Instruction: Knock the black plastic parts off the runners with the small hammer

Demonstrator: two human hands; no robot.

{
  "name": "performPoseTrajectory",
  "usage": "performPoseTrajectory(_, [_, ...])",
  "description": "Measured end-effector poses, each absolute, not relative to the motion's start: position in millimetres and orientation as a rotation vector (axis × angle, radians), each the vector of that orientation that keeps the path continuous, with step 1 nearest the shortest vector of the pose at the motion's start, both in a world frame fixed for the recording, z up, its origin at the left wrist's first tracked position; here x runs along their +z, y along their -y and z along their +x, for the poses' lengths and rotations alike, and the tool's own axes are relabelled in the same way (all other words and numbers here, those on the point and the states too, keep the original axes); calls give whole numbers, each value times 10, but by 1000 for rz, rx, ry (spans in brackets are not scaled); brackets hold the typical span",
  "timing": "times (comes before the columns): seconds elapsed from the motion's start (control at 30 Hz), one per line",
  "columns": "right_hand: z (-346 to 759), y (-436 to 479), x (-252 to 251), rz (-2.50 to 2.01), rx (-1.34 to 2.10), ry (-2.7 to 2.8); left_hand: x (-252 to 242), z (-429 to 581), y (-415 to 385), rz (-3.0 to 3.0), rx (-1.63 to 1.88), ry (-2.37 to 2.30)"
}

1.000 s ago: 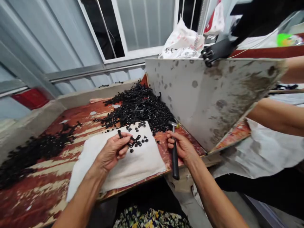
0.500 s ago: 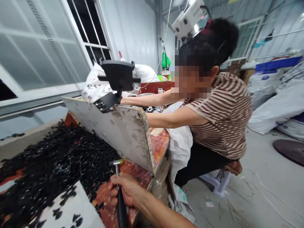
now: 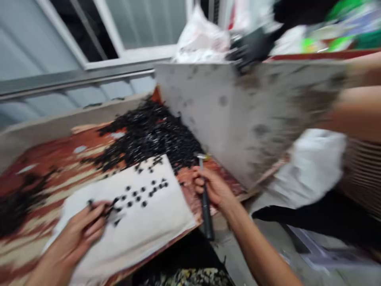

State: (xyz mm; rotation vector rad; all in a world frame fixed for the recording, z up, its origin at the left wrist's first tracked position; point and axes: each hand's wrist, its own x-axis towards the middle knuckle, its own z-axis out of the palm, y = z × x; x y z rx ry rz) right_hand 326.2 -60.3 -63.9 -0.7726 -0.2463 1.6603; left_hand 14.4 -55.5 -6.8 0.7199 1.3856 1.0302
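My right hand [image 3: 210,184] is wrapped round a small hammer [image 3: 206,216] with a black handle and a metal head with a yellow face. It is over the table's right side, beside the pile of black pieces [image 3: 151,135]. At the lower left, my left hand [image 3: 85,230] has its fingers drawn together, with small black pieces [image 3: 111,208] at the fingertips, blurred by motion. Beneath it lies a white board [image 3: 160,218], on which several small dark round pieces [image 3: 135,194] are spread in loose rows.
An upright grey panel [image 3: 214,107] borders the pile on the right. Beyond it are a co-worker's forearm [image 3: 357,107] and white sacking [image 3: 315,167]. More black pieces [image 3: 14,210] lie at the left of the reddish worn table [image 3: 62,147]. A white bag [image 3: 202,35] stands behind.
My view has swung left and down, bringing my left hand and more of the white board into sight. The co-worker has slid to the right edge. My right hand still grips the hammer.
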Motion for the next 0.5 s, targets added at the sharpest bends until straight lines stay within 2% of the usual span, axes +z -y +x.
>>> performPoseTrajectory(0.23, [3252, 496, -625, -907, 1700, 255, -212, -153, 451, 678, 1039, -1327])
performPoseTrajectory(0.5, [3087, 527, -484, -1122, 1511, 227, -137, -299, 265, 772, 926, -1323])
